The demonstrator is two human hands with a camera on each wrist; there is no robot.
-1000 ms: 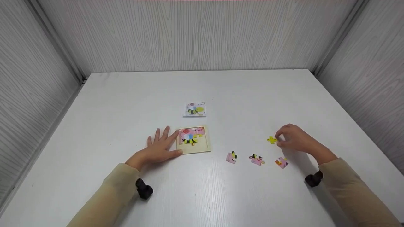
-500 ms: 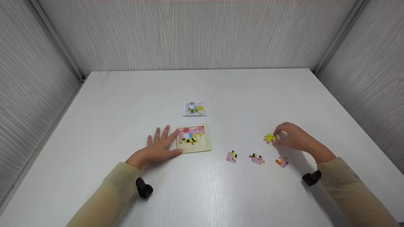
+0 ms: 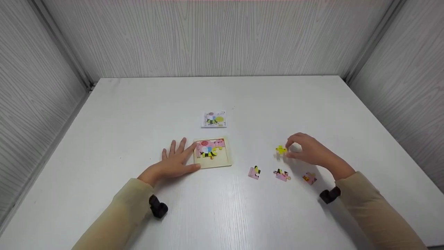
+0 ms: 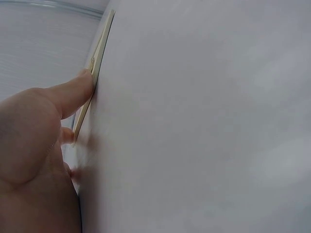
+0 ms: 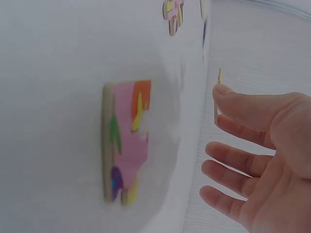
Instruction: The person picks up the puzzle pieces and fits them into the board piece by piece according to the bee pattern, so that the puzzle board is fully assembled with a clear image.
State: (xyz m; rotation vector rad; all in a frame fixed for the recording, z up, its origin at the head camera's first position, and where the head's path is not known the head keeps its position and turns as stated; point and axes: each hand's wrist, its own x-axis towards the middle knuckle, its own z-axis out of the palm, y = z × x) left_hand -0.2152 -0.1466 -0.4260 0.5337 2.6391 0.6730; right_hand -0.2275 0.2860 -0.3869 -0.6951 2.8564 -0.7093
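My right hand (image 3: 308, 151) pinches a yellow puzzle piece (image 3: 280, 150) between thumb and index finger, raised above the table; in the right wrist view the piece (image 5: 216, 109) appears edge-on. With fingers spread, my left hand (image 3: 175, 163) rests beside the wooden puzzle tray (image 3: 216, 164), thumb and index finger touching its left edge. The left wrist view shows the thumb against the tray's side (image 4: 103, 48). Joined pieces with a bee picture (image 3: 208, 151) fill the tray's upper left; bare wood shows at its right and bottom.
Three loose pieces lie right of the tray: a pink-and-black one (image 3: 254, 172), a middle one (image 3: 282, 175) and a corner piece with orange (image 3: 309, 178). Behind the tray lies a square picture card (image 3: 214, 119) with the bee. Pale wood-grain walls (image 3: 222, 38) enclose the white table.
My right hand has lifted the yellow puzzle piece off the table and carried it left, toward the tray. My left hand and the tray stay in place.
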